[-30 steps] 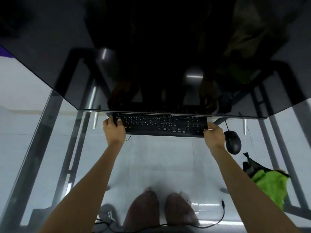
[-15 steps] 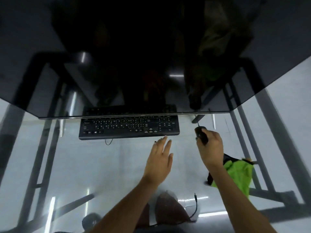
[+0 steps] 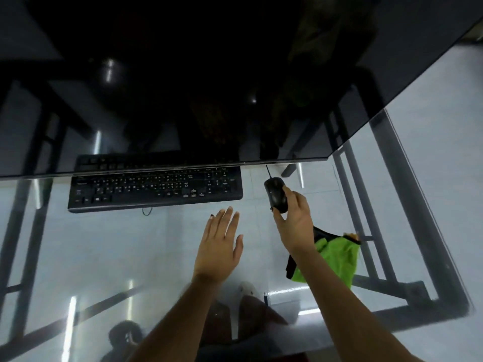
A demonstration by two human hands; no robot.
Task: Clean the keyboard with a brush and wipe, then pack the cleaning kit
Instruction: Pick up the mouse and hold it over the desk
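Note:
A black keyboard lies on a glass desk, its far edge under the bottom of a dark monitor. To its right, my right hand grips a black wired mouse from behind. My left hand hovers flat with straight fingers over the glass, in front of the keyboard's right end, holding nothing. A green cloth with black trim lies at the right, partly hidden by my right forearm. No brush is visible.
The glass desk top shows the metal frame and pale floor tiles beneath. My feet appear under the glass. The mouse cable runs up under the monitor's edge.
Both hands left the keyboard ends. The right hand took hold of the mouse; the left moved right to hover before the keyboard. The view swung right, and the mouse sits slightly further out.

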